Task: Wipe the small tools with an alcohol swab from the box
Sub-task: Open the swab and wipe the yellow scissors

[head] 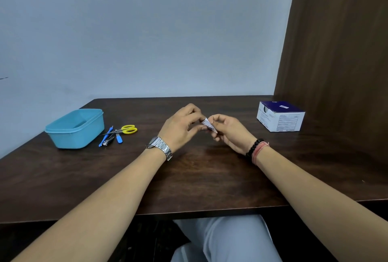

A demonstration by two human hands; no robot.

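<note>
Over the middle of the dark wooden table (pixel 189 177), the person holds a small white swab packet (pixel 209 125) between both hands, lifted just above the surface. The left hand (pixel 182 128) has its fingers curled, with thumb and fingertips pinching the packet's left end; a metal watch (pixel 160 147) sits on that wrist. The right hand (pixel 228 130) pinches the packet's right end with its thumb and forefinger, the remaining fingers curled loosely beneath; a black bead bracelet (pixel 253 148) and a reddish thread band (pixel 260 150) circle that wrist. Whether the packet is torn open cannot be told at this size. Near the far right corner of the table, close to the brown wooden side panel (pixel 340 51), stands the swab box (pixel 280 119), white with a dark blue top. Toward the left edge rests an open light blue plastic tub (pixel 76 128). Just beside its right side lies the cluster of small tools: yellow-handled scissors (pixel 126 130) with blades pointing toward the tub, a blue-handled thin tool (pixel 106 136) lying diagonally, a nail clipper (pixel 109 141) touching it, and a short blue-handled piece (pixel 119 138) beside them. They overlap so that their exact order is hard to make out. Behind the table rises a pale blue wall (pixel 147 30), and light trousers (pixel 226 240) show below the near edge.
</note>
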